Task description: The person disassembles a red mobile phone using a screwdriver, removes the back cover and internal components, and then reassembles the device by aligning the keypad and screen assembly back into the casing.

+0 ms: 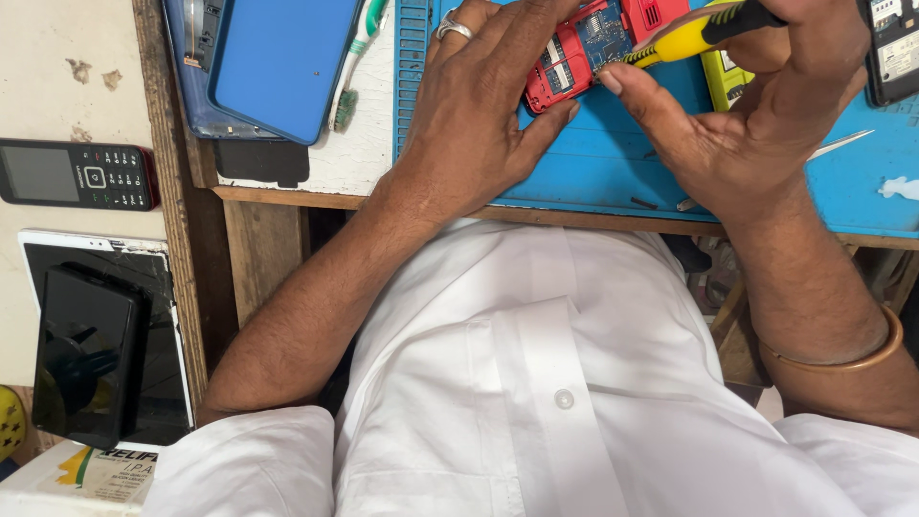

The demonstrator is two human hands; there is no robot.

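Red phone with its back off, circuit board showing, lies on the blue work mat at the top of the view, near the desk's front edge. Left hand lies flat over the phone's left end — fingers spread and nearly straight, thumb pressed to the lower left corner, pinning rather than gripping; silver ring on one finger. Right hand is curled round a yellow-and-black screwdriver, fingers closed on the handle, thumb stretched out toward the phone's lower edge; the tip meets the board. Copper-coloured bangle on the right wrist. Just behind the right hand — a yellow-green part on the mat. Further left, a blue tablet and a toothbrush. Off the desk, left: black keypad phone, cracked white tablet with a dark phone on it.
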